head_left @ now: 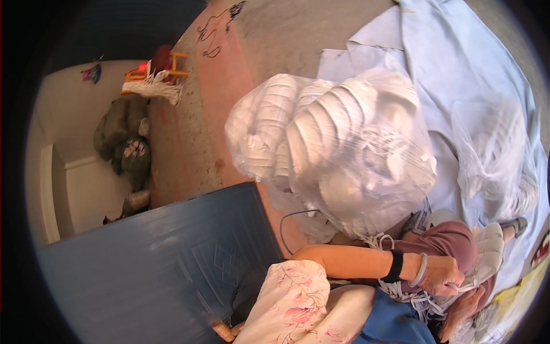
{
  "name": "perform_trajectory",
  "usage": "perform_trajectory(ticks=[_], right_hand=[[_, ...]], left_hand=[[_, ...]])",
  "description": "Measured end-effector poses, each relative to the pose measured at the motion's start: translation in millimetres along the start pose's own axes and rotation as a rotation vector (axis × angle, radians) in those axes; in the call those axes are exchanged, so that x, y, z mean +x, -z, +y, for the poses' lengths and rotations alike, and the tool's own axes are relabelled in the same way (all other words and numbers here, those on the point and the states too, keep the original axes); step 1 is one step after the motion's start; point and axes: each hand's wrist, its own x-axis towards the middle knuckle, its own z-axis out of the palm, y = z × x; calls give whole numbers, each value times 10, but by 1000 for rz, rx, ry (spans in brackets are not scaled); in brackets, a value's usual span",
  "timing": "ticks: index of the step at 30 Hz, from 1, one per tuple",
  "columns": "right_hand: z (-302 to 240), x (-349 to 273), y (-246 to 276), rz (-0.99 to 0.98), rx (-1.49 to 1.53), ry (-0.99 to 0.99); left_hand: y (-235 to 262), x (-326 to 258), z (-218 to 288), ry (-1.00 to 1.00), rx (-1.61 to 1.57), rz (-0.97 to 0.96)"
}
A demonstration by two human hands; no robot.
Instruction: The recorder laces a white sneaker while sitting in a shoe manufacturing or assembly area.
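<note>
My left hand (pixel 440 275), at the end of a bare forearm with a black band and a pale bracelet, is closed in a pinch on a thin white strip. That strip runs to a white padded piece (pixel 488 249) with ribbed sections, lying over my mauve trouser legs (pixel 452 243). Just below, my right hand (pixel 462 315) is at the lower end of the same piece, its fingers curled and partly hidden. Loose white ties (pixel 421 301) lie in a tangle across my lap, beside a blue cloth (pixel 395 321).
A big clear plastic bag (pixel 344 155) of ribbed white pieces stands ahead. Another clear bag (pixel 492 137) lies on pale blue sheeting (pixel 447 51). A blue panel door (pixel 166 258) is at left; beyond are dark green sacks (pixel 123 132) and a small orange-framed chair (pixel 179 73).
</note>
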Motion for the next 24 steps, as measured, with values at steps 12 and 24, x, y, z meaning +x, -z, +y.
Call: perform_trajectory(ticks=[12,24], right_hand=[[-285,-34,-173,287,285,80],[235,-213,-83,371,816,236]], left_hand=[[117,-20,260,343,245,-91],[-558,-215,611,926,54,-149]])
